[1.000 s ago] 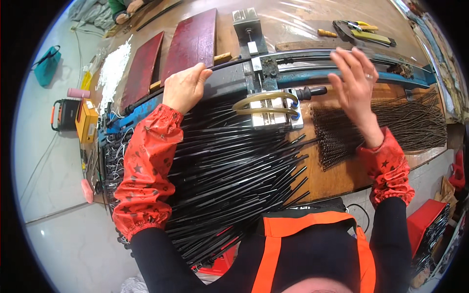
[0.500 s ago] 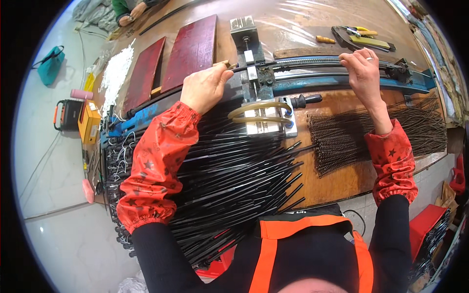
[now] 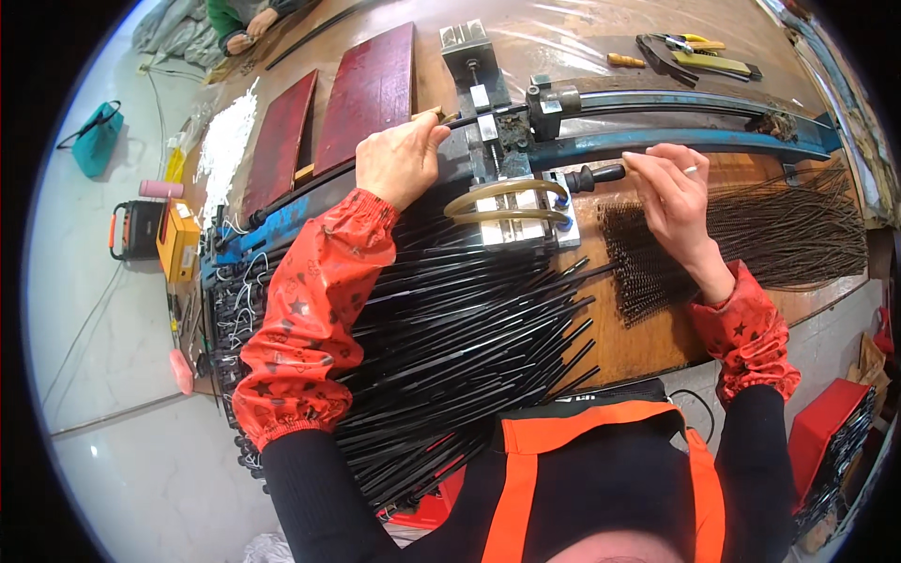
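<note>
My left hand is closed round a thin black rod, just left of the metal clamping vise. Most of the rod under its fingers is hidden. My right hand is half open, fingers bent and a little apart, its fingertips by the end of the vise's black handle. Whether they touch the handle is hard to tell. A metal block stands beside the vise, at the left end of the long blue rail. Two tan hoses loop over the front of the vise.
Many black rods lie heaped in front of me. Dark coil springs are piled on the right. Two dark red boards, white pieces and hand tools lie farther back. Another person's hands rest at the far left.
My right hand has come down from above the rail to the black handle, its fingers loosening. The metal block now stands beside the vise, and the coil along the rail no longer shows. My left hand stays.
</note>
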Demonstrator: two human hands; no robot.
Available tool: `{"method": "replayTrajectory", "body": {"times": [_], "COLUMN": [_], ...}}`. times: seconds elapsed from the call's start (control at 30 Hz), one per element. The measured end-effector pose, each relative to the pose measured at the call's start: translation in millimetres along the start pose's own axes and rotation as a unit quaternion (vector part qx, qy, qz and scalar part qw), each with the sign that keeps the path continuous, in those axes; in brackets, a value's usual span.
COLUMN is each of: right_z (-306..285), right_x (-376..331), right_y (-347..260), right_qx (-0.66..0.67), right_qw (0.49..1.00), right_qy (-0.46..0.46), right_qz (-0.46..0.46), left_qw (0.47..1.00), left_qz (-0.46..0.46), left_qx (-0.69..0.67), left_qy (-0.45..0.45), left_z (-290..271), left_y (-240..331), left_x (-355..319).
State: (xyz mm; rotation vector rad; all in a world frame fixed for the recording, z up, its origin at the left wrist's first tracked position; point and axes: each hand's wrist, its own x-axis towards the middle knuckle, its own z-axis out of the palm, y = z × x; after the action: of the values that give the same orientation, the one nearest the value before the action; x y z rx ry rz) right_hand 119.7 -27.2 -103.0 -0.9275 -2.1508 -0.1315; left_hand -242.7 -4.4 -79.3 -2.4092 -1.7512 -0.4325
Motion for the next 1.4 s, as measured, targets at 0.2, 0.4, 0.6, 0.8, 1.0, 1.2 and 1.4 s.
{"method": "replayTrajectory", "body": {"times": [0.2,0.4,0.6,0.8,1.0,1.2,1.4], "right_z": [15,26,-22,-17,-14,-21,-21], "right_x": [5,-6,-49,-84,-78,-67,-64], "right_y": [-14,-1,11,-21,-12,-14,-26], "right_qx": [0.194,0.305,0.097,0.091,0.139,0.288,0.197], "right_qw": [0.973,0.929,0.945,0.97,0.966,0.909,0.927], "right_qy": [-0.077,-0.105,-0.313,-0.224,-0.213,-0.198,-0.232], "right_qz": [0.101,0.179,-0.013,0.025,0.055,0.228,0.22], "left_qw": [1.0,0.996,0.974,0.949,0.975,0.976,0.968], "left_qz": [0.004,0.026,0.154,0.178,0.192,0.142,0.023], "left_qx": [-0.01,0.051,0.071,0.174,0.04,-0.112,-0.132], "left_qy": [0.021,0.062,0.148,0.195,0.106,-0.124,-0.212], "left_z": [0,11,9,7,-23,-13,3], "left_y": [4,0,-23,-90,-4,123,140], "left_x": [0,-2,10,-8,-70,-103,-97]}}
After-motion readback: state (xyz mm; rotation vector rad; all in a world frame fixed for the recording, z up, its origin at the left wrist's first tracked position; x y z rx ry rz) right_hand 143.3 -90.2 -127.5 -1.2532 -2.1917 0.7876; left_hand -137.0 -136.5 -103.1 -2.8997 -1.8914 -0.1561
